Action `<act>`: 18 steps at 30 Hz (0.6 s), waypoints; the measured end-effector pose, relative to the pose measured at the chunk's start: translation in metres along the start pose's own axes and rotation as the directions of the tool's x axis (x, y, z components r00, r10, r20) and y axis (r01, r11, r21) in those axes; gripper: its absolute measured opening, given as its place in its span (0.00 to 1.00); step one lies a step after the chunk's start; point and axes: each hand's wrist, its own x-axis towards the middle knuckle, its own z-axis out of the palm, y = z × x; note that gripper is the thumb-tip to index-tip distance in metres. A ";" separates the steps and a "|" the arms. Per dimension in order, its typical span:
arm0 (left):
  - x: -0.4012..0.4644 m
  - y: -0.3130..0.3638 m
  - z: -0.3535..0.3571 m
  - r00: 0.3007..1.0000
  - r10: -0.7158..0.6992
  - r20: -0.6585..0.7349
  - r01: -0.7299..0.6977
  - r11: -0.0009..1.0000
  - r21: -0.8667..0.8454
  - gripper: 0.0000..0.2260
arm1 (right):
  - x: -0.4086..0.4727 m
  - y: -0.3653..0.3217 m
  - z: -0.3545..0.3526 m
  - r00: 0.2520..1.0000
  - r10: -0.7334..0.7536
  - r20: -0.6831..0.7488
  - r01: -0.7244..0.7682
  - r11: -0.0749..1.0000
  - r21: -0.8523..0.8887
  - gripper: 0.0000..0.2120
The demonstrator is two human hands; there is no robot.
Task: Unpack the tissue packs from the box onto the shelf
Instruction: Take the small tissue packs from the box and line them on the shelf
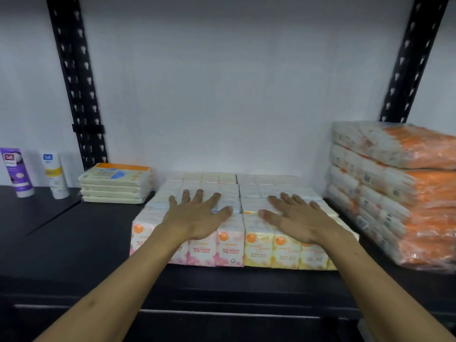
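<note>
1. Black metal shelf (74,243) w/ slotted uprights; white wall behind. The box isn't in view, so can't tell how many packs are left to unpack.
2. Stack of big orange-and-white wrapped tissue bundles (394,193) at right end of shelf, just beside the mini packs.
3. Block of mini tissue packs (229,248) sits mid-shelf, front edge near the shelf lip: pink rose-scented packs on left half, yellow floral packs on right, standing upright in tight rows. Back rows are blurry; they look like the same kind, prob.
4. Stack of flat cream tissue packs (116,183) at the block's back-left corner, touching or nearly so.
5. Left hand (197,215) lies flat on top of the pink half, fingers spread, gripping nothing. Right hand (298,218) same on the yellow half, fingers splayed, palm down.
6. Two lotion tubes, purple (18,171) & white/yellow (55,176), stand far left, well apart from the packs.
7. Step in hand, as I read it: pressing/levelling the block. Do it well: even downward pressure w/ both palms, no sideways shove, keep front row flush & off the lip, don't nudge the orange stack.
</note>
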 end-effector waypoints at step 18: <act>-0.050 0.000 0.015 0.975 0.064 -0.212 -0.057 0.998 0.037 0.43 | -0.060 -0.009 0.008 0.987 -0.149 -0.067 0.135 0.975 -0.175 0.55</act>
